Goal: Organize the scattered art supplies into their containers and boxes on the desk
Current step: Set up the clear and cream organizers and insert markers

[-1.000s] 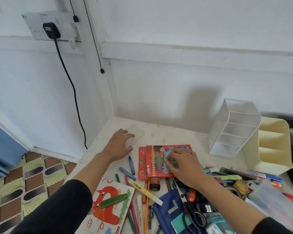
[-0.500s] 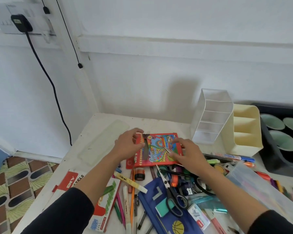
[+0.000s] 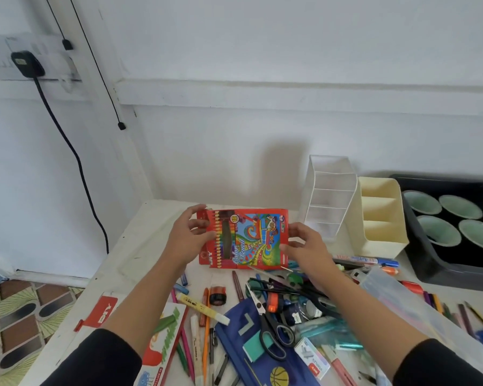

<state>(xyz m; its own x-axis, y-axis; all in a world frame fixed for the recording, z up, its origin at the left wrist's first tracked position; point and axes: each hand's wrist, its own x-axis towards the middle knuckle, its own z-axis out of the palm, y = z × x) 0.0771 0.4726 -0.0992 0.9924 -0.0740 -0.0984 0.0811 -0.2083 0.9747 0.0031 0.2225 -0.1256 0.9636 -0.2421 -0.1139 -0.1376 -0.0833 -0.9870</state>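
A red colour pencil box is lifted off the white desk, tilted toward me. My left hand grips its left edge, thumb on the front. My right hand grips its right edge. Below it lies a heap of loose supplies: black-handled scissors, a yellow glue stick, crayons and pens, and a blue pencil pouch. A clear divided organizer and a cream divided organizer stand at the back right.
A black tray with several green bowls sits at the far right. A clear plastic case lies at the right front. A flat crayon box lies by the left edge. The wall with a socket and cable is behind.
Both hands took the colour pencil box by its edges and raised it off the desk. A second ago the left hand lay on the desk and the right pressed on the box.
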